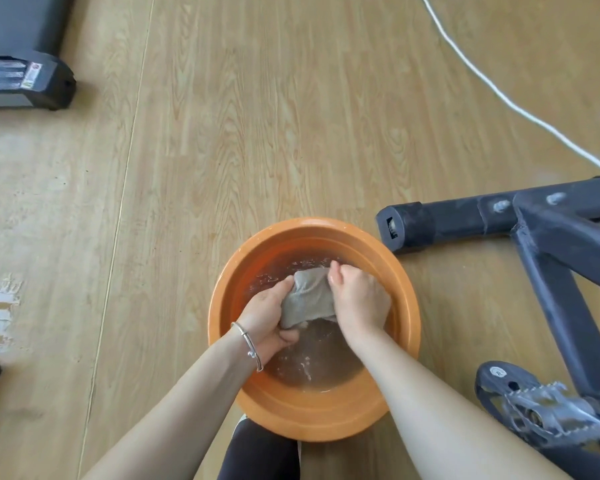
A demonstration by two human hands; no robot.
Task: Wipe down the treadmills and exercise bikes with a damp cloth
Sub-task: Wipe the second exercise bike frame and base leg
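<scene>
The cloth [308, 299] is being washed in a bowl [329, 422] of water on the floor. It is held between both hands, just above the water, in the middle of the bowl.

The left hand [269, 320] is closed tight around the near left end of the cloth. A thin silver bracelet [248, 344] is worn on that wrist. The right hand [355, 299] is closed over the far right end, with the fingers curled down on top.

To do this step well, the two ends are best twisted in opposite ways, so that the water is squeezed out. The cloth should be kept over the bowl, so that drips fall back in and the floor is not made wet. It is probably ready when it is damp and no longer drips.

Far to the left of the grip, the dark, hard end of a treadmill [25, 77] is seen. The floor [257, 133] is pale wood with lines in it. The cloth is grey, soft and bunched up. The bowl is round, orange and smooth, and the water looks a bit cloudy. Just to the right of the grip, the dark metal bars of a bike [551, 237] are seen, with a bumpy silver pedal [537, 410]. A white cord [499, 95] lies far beyond.
</scene>
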